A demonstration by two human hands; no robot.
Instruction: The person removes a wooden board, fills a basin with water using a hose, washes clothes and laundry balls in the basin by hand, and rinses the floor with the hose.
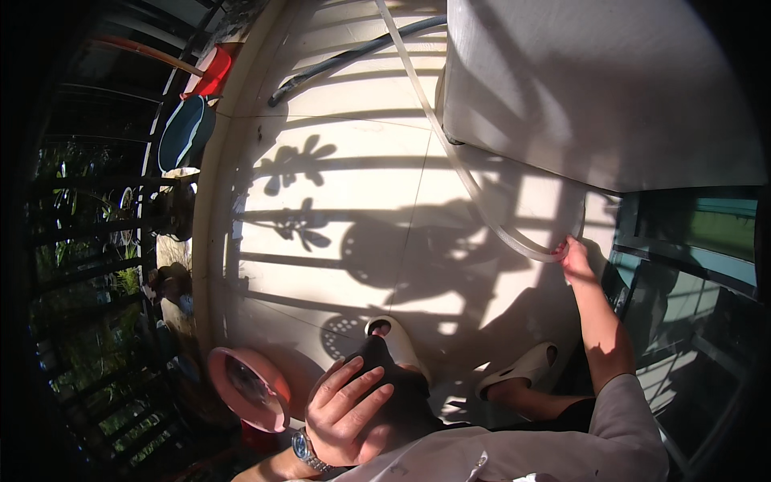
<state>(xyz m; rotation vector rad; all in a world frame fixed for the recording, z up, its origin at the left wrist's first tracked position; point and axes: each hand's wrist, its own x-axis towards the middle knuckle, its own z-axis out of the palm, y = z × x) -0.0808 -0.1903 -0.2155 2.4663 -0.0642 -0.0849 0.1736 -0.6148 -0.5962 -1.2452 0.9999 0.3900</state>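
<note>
My right hand point(573, 258), at the right, is closed around a translucent braided plastic hose point(467, 175). The hose curves from there up across the sunlit tiled floor point(373, 187) and leaves the picture at the top. With fingers apart and nothing held, my left hand point(349, 410) hangs in front of my dark-clothed knee; a metal wristwatch point(303, 449) is on its wrist. Left of that hand lies a tilted pink plastic basin point(280, 385). A dark ribbed hose point(361, 54) rests on the floor near the top and passes under the clear one.
A large pale cabinet-like body point(590, 90) fills the upper right, with a glass door or window point(680, 337) below it. Along the left run a low ledge point(211, 241) and dark railing, with a blue basin point(184, 132), a red dustpan-like scoop point(214, 72) and plants. My light slippers point(400, 349) stand on the floor.
</note>
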